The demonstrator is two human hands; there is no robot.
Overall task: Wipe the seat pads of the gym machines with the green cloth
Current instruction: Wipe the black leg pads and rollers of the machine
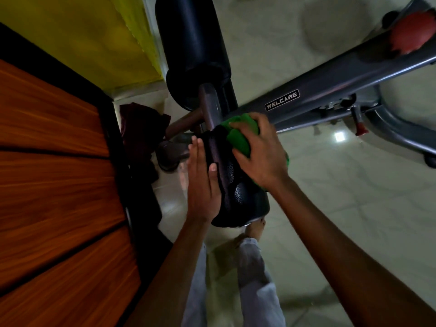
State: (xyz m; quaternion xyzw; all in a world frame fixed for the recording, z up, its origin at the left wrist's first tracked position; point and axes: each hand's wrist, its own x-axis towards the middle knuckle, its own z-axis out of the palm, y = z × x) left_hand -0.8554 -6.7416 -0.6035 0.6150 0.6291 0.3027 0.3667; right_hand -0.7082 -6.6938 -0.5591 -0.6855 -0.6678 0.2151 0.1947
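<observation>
Wiping: crumpled green cloth (238, 135) pressed on the black textured roller pad (232, 182), centre of scene.
Right hand (257, 152): fingers curled, gripping the cloth.
Left hand (203, 182): flat, fingers straight, bracing the pad's left side.

Green cloth (238, 135) on black, pebble-textured roller pad (232, 185); second roller pad (191, 43) plain black. Frame beam (330, 90) dark grey with white "WELCARE" label (282, 103), red knob (411, 35). Wall (94, 36) yellow, door (54, 185) orange-brown woodgrain, floor tiles (354, 197) pale cream.
</observation>
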